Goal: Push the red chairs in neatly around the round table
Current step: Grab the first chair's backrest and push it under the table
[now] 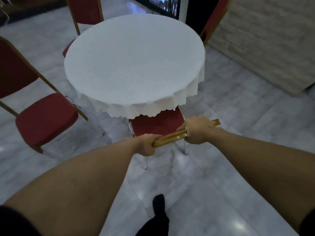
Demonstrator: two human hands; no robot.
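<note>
A round table [134, 62] under a white scalloped cloth fills the middle of the view. Right in front of me stands a red chair [158, 123] with a gold frame, its seat partly under the cloth's near edge. My left hand [146, 144] and my right hand [198, 130] both grip the gold top rail of its back. A second red chair [46, 120] stands at the left, turned at an angle and apart from the table. A third red chair [85, 11] is at the far left side, close to the table. At the far right a fourth red chair [215, 16] shows only its back.
The floor is pale grey marble tile [238, 126]. A light brick-pattern wall or counter [265, 41] runs along the right. Dark glass doors [163, 4] are beyond the table. My dark-clad foot [158, 205] is on the floor below the chair.
</note>
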